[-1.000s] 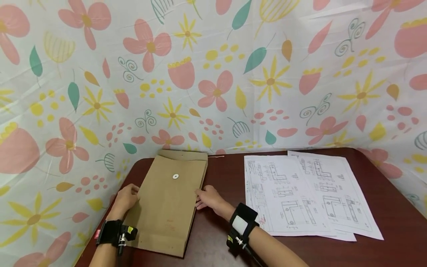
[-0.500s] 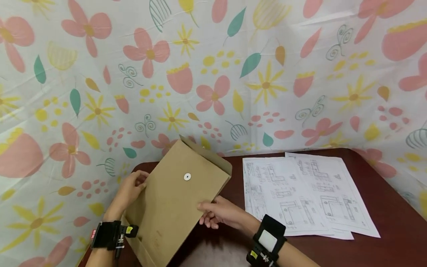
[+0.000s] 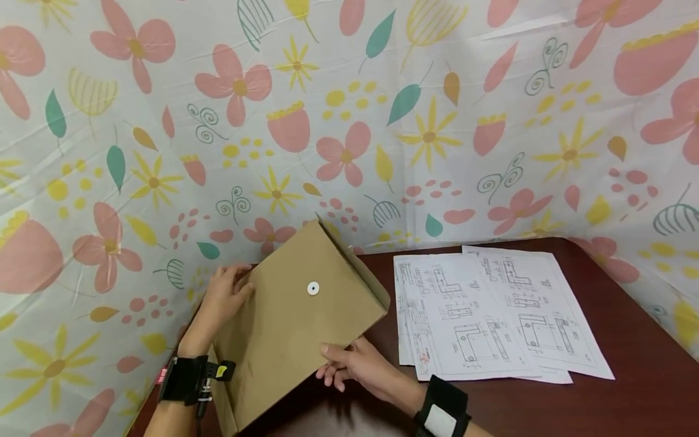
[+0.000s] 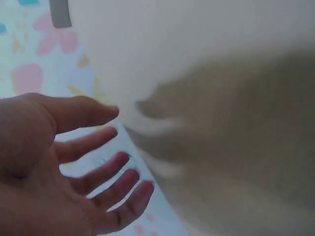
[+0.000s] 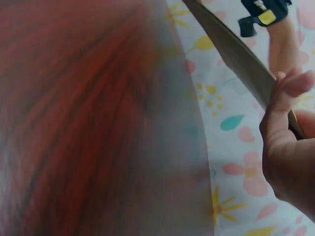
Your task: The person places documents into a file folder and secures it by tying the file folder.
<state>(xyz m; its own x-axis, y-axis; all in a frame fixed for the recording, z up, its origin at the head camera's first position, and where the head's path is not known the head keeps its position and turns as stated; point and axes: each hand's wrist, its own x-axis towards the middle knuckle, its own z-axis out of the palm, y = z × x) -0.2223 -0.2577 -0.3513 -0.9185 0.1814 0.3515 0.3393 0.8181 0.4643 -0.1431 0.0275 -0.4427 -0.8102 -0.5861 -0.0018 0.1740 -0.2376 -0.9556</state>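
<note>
While the brown envelope (image 3: 297, 328) stands tilted off the table at lower centre-left of the head view, the right hand (image 3: 357, 367) grasps its lower right edge, thumb on the front face and fingers curled behind. The left hand (image 3: 224, 297) lies against the envelope's left edge with fingers extended; the left wrist view shows those fingers (image 4: 106, 172) relaxed and spread beside the blurred paper, clasping nothing. A white round clasp (image 3: 313, 288) sits on the envelope's face.

The surface is a dark red-brown table (image 3: 628, 400). Printed drawing sheets (image 3: 491, 315) lie flat at centre-right, just beside the envelope. A floral cloth (image 3: 349, 109) covers the whole background.

One second ago the envelope lay flat with both hands at its sides; it has since been raised and rotated clockwise.
</note>
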